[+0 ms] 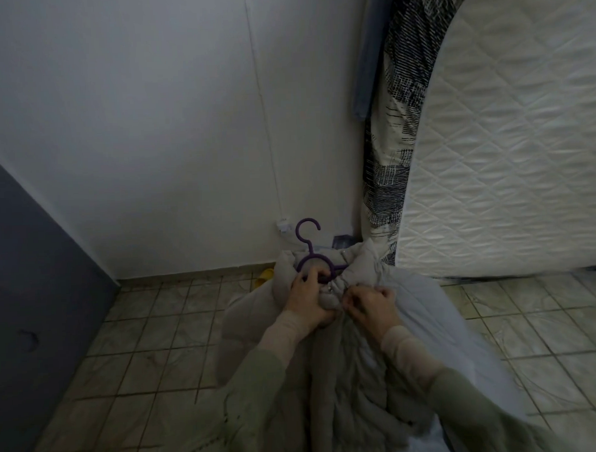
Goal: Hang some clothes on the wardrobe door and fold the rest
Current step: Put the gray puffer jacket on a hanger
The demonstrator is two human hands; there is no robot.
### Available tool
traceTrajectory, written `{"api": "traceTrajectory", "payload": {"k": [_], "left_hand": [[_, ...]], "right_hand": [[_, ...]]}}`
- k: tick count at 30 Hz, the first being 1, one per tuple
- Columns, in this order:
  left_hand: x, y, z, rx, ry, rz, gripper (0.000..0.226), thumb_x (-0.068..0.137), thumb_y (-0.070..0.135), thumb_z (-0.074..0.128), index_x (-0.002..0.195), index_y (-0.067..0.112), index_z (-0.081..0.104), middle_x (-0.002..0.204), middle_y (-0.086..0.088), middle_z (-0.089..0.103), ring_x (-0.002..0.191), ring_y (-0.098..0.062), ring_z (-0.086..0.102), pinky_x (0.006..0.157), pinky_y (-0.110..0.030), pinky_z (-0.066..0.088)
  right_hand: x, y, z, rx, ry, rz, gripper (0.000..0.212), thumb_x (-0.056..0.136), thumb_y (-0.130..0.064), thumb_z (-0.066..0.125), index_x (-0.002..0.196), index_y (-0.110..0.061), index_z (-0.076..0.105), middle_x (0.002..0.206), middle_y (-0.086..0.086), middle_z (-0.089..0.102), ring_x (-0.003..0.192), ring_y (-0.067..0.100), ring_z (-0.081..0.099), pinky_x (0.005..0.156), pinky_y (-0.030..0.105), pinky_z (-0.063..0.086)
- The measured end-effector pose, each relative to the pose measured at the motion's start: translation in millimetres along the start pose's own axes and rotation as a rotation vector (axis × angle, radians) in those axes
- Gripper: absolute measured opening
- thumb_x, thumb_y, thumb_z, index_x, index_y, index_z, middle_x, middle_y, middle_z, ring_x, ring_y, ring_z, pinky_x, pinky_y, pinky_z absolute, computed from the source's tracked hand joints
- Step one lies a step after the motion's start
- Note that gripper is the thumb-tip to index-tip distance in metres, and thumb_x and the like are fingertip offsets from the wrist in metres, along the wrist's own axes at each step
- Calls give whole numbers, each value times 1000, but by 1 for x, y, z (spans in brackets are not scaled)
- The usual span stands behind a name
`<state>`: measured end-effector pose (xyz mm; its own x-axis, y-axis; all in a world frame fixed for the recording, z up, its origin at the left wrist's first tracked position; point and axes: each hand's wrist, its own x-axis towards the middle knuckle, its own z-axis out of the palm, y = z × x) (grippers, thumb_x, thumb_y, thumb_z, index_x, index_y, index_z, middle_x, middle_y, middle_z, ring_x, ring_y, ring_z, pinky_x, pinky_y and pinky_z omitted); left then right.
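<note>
Grey quilted jacket (355, 369) held up before me, above the tiled floor (152, 335). My left hand (306, 301) curls round its collar and the purple hanger (313, 255) tucked inside. My right hand (372, 306), just beside, fingers bunched tight in jacket fabric.

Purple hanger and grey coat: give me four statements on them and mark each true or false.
1. The left hand grips the purple hanger. True.
2. The hanger's hook is over a wardrobe door. False: the hook is free, in front of the white wall.
3. The right hand pinches the grey coat. True.
4. The mattress lies flat on the floor. False: it stands upright against the wall.
</note>
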<state>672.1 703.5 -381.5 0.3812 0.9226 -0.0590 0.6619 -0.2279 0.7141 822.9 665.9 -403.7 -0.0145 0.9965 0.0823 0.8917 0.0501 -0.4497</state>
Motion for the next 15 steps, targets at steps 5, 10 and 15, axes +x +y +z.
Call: {"api": "traceTrajectory", "payload": {"k": [5,10,15], "left_hand": [[-6,0,-16,-167,-68,-9,47,65,29,70,104,28,45,112,-8,57,103,-22,59,88,-30,49],[0,3,-21,-299,-26,-205,14,90,9,59,103,3,61,111,-26,62,108,-37,57,88,-31,43],[4,7,-32,-164,-82,-92,23,85,4,64,107,-5,66,111,-21,65,107,-30,59,91,-26,44]], "right_hand": [[-7,-4,2,151,103,-27,37,71,-47,35,92,-27,57,94,-10,63,100,15,58,79,25,15],[-7,-13,-4,151,140,-83,68,57,-71,33,101,-25,57,97,-9,64,97,13,58,94,29,21],[-1,-21,-4,98,193,-152,66,63,-65,31,99,-22,66,96,-5,68,97,16,62,97,31,21]]}}
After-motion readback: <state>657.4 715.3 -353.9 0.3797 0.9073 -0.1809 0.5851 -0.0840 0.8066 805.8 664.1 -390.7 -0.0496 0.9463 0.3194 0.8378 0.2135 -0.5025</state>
